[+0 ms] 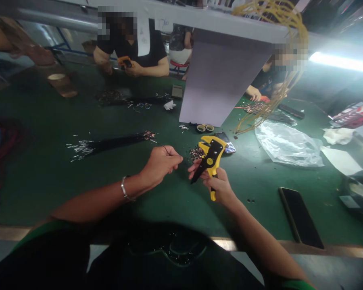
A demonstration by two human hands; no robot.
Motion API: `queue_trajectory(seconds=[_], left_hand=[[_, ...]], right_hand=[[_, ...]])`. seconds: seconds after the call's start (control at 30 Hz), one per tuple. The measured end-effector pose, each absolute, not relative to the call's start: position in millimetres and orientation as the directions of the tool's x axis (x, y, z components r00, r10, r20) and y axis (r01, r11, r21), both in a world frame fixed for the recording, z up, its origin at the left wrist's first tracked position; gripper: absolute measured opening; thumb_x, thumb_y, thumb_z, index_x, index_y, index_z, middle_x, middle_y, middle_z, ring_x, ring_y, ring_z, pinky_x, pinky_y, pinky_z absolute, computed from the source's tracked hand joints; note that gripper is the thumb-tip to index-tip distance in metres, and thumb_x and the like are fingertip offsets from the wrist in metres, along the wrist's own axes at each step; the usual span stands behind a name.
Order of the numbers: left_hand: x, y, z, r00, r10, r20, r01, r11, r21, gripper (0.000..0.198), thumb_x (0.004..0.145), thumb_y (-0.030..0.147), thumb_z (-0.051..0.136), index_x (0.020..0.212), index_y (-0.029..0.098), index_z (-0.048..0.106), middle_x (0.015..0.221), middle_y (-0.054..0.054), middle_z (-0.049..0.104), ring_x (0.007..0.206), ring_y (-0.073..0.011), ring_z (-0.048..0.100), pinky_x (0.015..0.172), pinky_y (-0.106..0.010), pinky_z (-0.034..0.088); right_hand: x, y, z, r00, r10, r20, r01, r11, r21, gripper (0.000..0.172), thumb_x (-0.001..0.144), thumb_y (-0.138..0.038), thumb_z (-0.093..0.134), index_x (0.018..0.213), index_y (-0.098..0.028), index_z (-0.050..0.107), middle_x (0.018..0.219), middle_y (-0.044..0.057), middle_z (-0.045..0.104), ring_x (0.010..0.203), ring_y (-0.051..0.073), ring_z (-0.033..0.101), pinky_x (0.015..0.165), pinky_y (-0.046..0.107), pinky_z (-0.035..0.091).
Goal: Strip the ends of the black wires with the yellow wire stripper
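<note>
Landmark: yellow-and-black wire stripper (212,155), raised over the green table (169,209), head up and tilted.
Right hand (219,183): closed round the stripper's handles, some fingers reaching out past its black lever; how hard they squeeze, cannot tell.
Left hand (161,163): just left of the stripper, apart from it; thumb and fingertips pressed together, pinching a thin dark wire (167,150). Silver bracelet (124,188) at wrist.
Black wire bundle (117,141): flat on the table, well left of the stripper; silvery ends farther out, coppery ends nearer.
Small bits: heap (195,152) just behind the stripper's head, partly hidden by it.
Tape rolls (205,128): two, beyond the stripper, by the foot of a pale panel (220,76).
Keypad phone (230,148): close behind the stripper, partly covered.
Clear plastic bag (287,145): right of the stripper, crumpled.
Dark smartphone (301,217): right of the stripper, at the near table edge.
Co-worker (151,52): across the table, beyond the stripper and leftward, holding an orange-and-black tool (125,61).
</note>
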State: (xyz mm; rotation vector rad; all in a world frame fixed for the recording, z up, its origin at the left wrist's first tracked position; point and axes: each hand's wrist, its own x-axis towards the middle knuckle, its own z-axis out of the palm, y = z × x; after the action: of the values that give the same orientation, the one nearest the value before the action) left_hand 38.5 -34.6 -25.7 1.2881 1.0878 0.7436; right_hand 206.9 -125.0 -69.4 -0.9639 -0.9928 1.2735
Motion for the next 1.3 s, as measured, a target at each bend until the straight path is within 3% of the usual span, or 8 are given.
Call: queue_trajectory(seconds=[0.37,0.97,1.2,1.3], left_hand=[[35,-29,-25,0.278,0.954,-0.108,0.136,0.072,0.988,0.015,0.066,0.017,0.063,0.056,0.018,0.052,0.047,0.004,0.052,0.038,-0.0038,0.038,0.041,-0.023,0.027],[38,-42,-24,0.370,0.909,-0.190,0.192,0.125,0.973,0.013,0.065,0.015,0.061,0.055,0.018,0.053,0.045,0.004,0.052,0.038,-0.0039,0.039,0.040,-0.023,0.027],[41,-47,-24,0.425,0.881,-0.207,0.164,0.150,0.975,0.011,0.064,0.014,0.059,0.056,0.018,0.053,0.046,0.004,0.054,0.039,-0.0046,0.040,0.041,-0.023,0.027],[40,-48,-24,0.448,0.871,-0.203,0.155,0.147,0.977,0.011,0.065,0.015,0.060,0.057,0.018,0.053,0.047,0.004,0.054,0.039,-0.0047,0.041,0.040,-0.023,0.027]], right_hand=[[200,-126,-75,0.014,1.000,0.000,-0.251,0.003,-0.968,0.051,0.057,-0.011,0.055,0.107,-0.016,0.061,0.096,0.007,0.070,0.081,0.023,0.065,0.076,0.039,0.050],[198,-126,-82,0.047,0.999,-0.024,-0.233,-0.013,-0.972,0.049,0.058,-0.015,0.056,0.106,-0.019,0.062,0.096,0.006,0.070,0.081,0.026,0.066,0.076,0.041,0.052],[196,-126,-80,0.035,0.999,0.021,-0.125,0.025,-0.992,0.046,0.059,-0.014,0.058,0.105,-0.018,0.064,0.095,0.005,0.070,0.080,0.025,0.065,0.076,0.039,0.051],[195,-127,-78,0.053,0.996,0.077,-0.025,0.079,-0.997,0.037,0.060,-0.015,0.057,0.096,-0.019,0.066,0.089,0.004,0.069,0.078,0.024,0.063,0.077,0.038,0.051]])
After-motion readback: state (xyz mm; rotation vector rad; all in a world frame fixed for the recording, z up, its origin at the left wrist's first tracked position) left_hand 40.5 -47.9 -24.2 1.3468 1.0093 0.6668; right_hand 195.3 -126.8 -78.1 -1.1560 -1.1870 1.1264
